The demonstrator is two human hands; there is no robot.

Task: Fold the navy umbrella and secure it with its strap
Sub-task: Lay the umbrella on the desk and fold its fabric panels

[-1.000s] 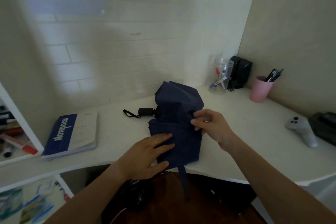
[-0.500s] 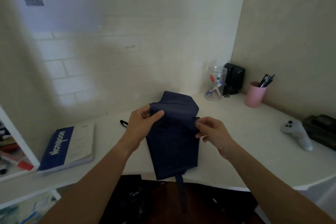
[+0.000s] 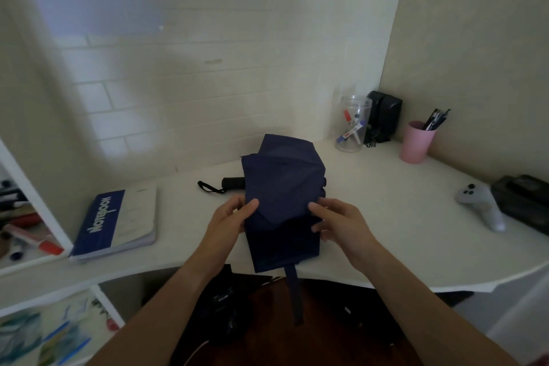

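Observation:
The navy umbrella [image 3: 282, 187] lies collapsed on the white desk [image 3: 386, 217], its loose canopy bunched in flat folds. Its black handle [image 3: 233, 183] with a wrist loop sticks out to the left. The navy strap [image 3: 295, 294] hangs from the canopy's near edge over the desk front. My left hand [image 3: 230, 223] pinches the canopy's left edge between thumb and fingers. My right hand [image 3: 338, 224] grips a fold on the right side, fingers curled on the fabric.
A blue notebook [image 3: 116, 221] lies to the left. At the back right stand a clear jar of markers [image 3: 353, 125], a black speaker [image 3: 384, 116] and a pink pen cup [image 3: 417, 142]. A white game controller [image 3: 482, 205] and a black case [image 3: 523, 202] lie far right.
My left hand went from pressing the canopy's lower part to pinching its left edge. A flap has been folded over, and the handle shows again at left. My right hand stays on the right fold.

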